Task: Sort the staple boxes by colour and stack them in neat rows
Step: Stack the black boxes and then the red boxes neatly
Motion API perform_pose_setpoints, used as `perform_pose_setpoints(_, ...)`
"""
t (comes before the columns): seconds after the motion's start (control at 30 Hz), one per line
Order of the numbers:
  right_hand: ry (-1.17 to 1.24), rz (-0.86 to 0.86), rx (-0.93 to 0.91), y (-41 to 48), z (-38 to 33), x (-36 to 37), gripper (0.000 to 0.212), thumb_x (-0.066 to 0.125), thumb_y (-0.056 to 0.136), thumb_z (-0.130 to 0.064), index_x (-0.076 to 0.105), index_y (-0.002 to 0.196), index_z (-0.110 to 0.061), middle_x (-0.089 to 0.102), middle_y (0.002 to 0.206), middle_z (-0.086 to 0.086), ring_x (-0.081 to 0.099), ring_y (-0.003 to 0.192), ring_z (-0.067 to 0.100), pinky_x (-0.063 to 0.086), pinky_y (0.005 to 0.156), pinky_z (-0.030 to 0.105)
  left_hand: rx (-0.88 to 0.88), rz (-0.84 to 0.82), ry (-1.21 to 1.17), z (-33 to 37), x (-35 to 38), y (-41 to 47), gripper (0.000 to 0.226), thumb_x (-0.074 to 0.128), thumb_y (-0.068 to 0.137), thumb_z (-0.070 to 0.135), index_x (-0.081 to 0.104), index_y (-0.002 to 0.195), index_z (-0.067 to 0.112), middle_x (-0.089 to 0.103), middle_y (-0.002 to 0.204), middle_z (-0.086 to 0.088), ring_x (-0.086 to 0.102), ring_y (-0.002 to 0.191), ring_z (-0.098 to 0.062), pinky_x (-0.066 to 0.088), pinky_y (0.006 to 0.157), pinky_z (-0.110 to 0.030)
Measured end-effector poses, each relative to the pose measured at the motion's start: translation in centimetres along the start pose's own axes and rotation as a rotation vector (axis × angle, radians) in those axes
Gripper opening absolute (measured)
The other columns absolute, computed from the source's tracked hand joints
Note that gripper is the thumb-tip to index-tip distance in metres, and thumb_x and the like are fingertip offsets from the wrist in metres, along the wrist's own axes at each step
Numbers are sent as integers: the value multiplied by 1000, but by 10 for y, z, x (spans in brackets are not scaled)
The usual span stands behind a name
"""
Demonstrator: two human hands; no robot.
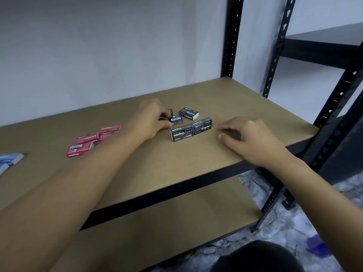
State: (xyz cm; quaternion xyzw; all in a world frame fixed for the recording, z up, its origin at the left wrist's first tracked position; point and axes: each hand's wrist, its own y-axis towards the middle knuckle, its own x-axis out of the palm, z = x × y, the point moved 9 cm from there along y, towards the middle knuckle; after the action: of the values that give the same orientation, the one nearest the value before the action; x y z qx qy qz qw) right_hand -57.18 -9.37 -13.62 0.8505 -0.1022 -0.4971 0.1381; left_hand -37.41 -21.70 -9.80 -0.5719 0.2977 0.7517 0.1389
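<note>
We have the left hand (151, 119) out over the shelf board (196, 163), fingers curled round a small black box (167, 116); the grip is blurred, so we cannot tell just how the fingertips sit on it; right against that box, on the side toward the right hand, lies a barcode-up black box (176, 119). The right hand (250, 137) rests on the board, fingers loosely spread and lightly bent, fingertips down on the wood, gripping nothing.

Between the two hands we see the paired black boxes (191, 129), set end to end in a short row and touching, printed faces toward us; they sit just beside the left hand's thumb and a little apart from the right hand's fingertips. Beyond that pair, farther from us than either hand, a lone black box (189, 113) lies flat and skewed, close to the others.

Out past the left forearm, on the side away from the right hand, we find the red boxes (92, 139), a loose cluster at mixed angles, some touching; further out on that same side, at the very edge of view, the blue boxes (9, 159), cut off by the frame.

Beyond the right hand stand the black rack uprights (232, 46); below both arms a lower shelf (176, 232) shows; marbled floor (284, 222) lies beneath the right forearm.
</note>
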Motion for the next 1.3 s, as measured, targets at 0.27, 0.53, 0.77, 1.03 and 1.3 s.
perform_pose_setpoints(0.27, -53, 19, 3, -4, -5, -4, 30, 55, 90, -44, 67, 116, -34, 66, 118, -19, 59, 113, 9, 52, 89, 41, 17, -50, -218, 3, -4, -1, 23, 55, 95, 14, 69, 114, 14, 71, 85, -14, 49, 62, -16, 35, 59, -28)
perform_pose_setpoints(0.53, -42, 18, 2, -2, -5, -2, 48, 41, 83, -56, 66, 117, -33, 66, 118, -20, 60, 112, 8, 53, 90, 42, 50, -96, -317, 3, -1, -5, 23, 61, 93, 14, 71, 114, 17, 74, 99, -1, 60, 72, 1, 43, 69, -15)
perform_pose_setpoints(0.77, -53, 41, -4, -4, -5, -4, 42, 45, 86, -52, 66, 117, -33, 66, 118, -20, 59, 113, 9, 53, 88, 41, 61, -104, -331, 3, 0, -6, 23, 61, 92, 21, 71, 113, 23, 74, 96, 4, 61, 74, -2, 43, 70, -19)
perform_pose_setpoints(1.03, -52, 44, -8, -4, -4, -4, 33, 50, 89, -47, 66, 116, -35, 65, 118, -22, 58, 113, 7, 53, 87, 41, 47, -160, -461, 18, -2, -14, 19, 71, 86, 18, 74, 104, 23, 76, 90, 2, 64, 72, -1, 48, 73, -17)
perform_pose_setpoints(1.3, -48, 52, -12, -5, -5, -6, 29, 53, 91, -43, 66, 116, -35, 65, 117, -21, 58, 112, 8, 52, 87, 39, 66, -155, -424, 17, -4, -22, 20, 66, 90, 22, 74, 107, 28, 75, 94, 9, 67, 99, -20, 47, 81, -30)
